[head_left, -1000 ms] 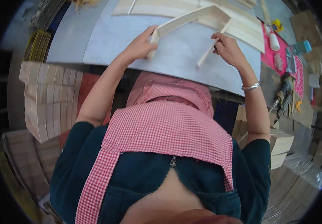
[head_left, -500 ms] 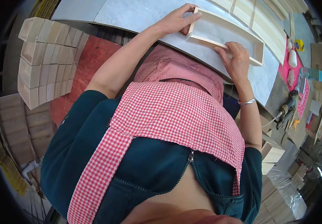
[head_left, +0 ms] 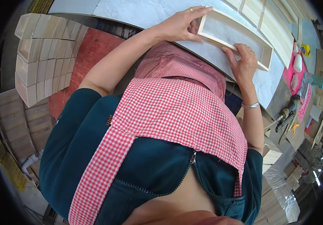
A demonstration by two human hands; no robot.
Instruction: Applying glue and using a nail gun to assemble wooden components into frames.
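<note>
Left hand (head_left: pixel 178 27): I see its fingers grasping the wooden frame (head_left: pixel 236 37) end, 12 o'clock.
Right hand (head_left: pixel 244 62): fingers pressing frame's near rail; fingertips hidden.
Tabletop (head_left: pixel 139 11): cut off above.

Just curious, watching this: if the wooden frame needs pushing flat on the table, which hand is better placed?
Probably the right hand: it lies on the near long rail of the wooden frame, near its middle. The left hand only grips the short end.
</note>
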